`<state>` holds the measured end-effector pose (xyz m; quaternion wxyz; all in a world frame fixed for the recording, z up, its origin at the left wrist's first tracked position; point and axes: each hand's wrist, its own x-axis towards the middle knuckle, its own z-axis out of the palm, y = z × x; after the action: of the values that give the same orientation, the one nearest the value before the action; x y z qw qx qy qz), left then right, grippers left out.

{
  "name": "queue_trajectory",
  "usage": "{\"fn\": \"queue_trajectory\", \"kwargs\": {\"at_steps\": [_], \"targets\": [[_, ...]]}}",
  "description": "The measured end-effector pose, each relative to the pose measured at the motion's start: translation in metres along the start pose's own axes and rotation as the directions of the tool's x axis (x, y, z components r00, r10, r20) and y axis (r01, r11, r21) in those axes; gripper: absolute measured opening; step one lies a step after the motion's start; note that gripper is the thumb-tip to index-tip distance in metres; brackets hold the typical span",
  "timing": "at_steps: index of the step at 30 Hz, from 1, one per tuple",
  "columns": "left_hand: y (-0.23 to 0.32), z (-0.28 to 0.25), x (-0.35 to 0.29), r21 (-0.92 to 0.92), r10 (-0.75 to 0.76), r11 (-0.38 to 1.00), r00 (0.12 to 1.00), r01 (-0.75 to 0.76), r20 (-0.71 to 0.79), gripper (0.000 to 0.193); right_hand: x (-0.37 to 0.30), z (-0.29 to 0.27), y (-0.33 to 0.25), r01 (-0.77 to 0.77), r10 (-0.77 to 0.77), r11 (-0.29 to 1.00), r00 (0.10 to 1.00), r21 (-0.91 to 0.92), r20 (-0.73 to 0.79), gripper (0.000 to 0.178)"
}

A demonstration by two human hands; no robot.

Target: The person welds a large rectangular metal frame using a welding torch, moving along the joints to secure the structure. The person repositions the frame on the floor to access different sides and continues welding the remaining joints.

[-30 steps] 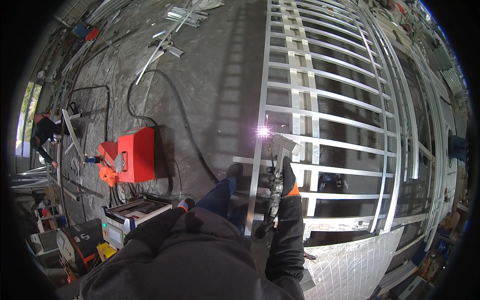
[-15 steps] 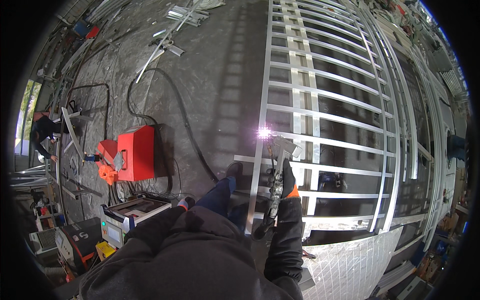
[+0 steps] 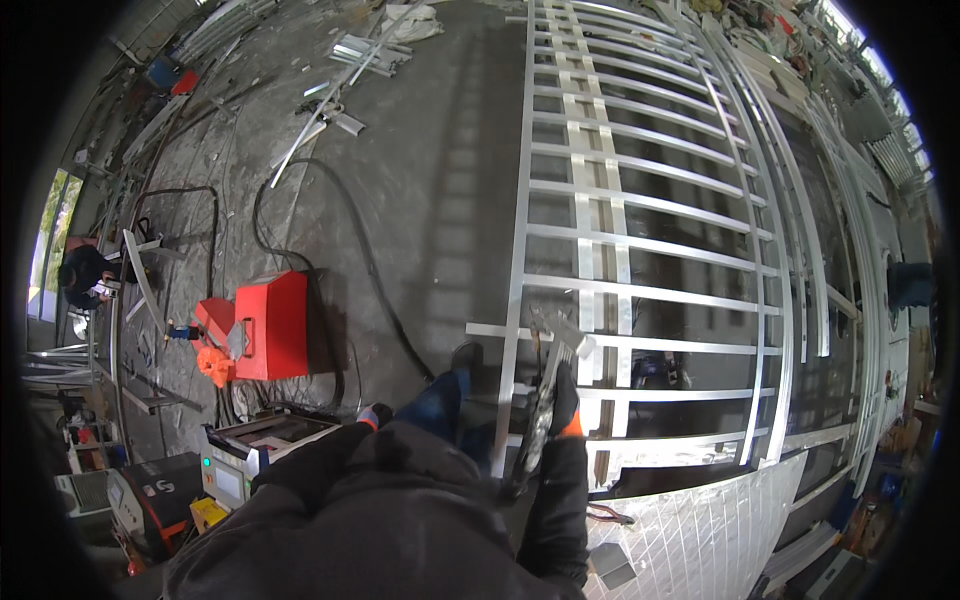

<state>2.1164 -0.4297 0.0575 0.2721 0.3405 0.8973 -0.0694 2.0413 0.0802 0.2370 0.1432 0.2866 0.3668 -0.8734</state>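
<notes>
My right hand (image 3: 565, 400), in a black glove with an orange cuff, is closed round a hand-held welding torch (image 3: 541, 410). The torch head, with a pale block at its side, is over the left part of a silver metal frame (image 3: 514, 290) with many crossbars. No spark shows at the tip, which is near the frame's left rail and a crossbar end; whether it touches cannot be told. My left hand (image 3: 376, 414), also gloved, is low beside my thigh, its fingers too small and dark to read.
A red box (image 3: 272, 328) with orange cloth beside it stands on the floor at left. Near it are a machine with a screen (image 3: 228, 478) and a black hose (image 3: 370, 255). Pliers (image 3: 610, 515) lie on a pale sheet (image 3: 700, 520). Another person (image 3: 88, 275) bends at far left.
The bright welding spark has gone out. My right hand and the torch have come nearer to me along the frame. The view has shifted slightly, and the person at far left has changed posture.
</notes>
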Motion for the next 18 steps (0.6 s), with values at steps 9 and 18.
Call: {"fn": "queue_trajectory", "kwargs": {"at_steps": [9, 18], "targets": [[-0.056, -0.052, 0.071, -0.296, -0.231, 0.914, 0.956, 0.276, 0.179, 0.034, -0.054, -0.052, 0.085, 0.237, -0.258, 0.966, 0.849, -0.104, -0.461, 0.026], [-0.241, -0.095, 0.150, -0.255, 0.024, 0.966, 0.966, 0.043, 0.256, 0.027, 0.019, 0.052, 0.035, 0.306, -0.264, 0.952, 0.778, -0.023, -0.570, 0.028]]}}
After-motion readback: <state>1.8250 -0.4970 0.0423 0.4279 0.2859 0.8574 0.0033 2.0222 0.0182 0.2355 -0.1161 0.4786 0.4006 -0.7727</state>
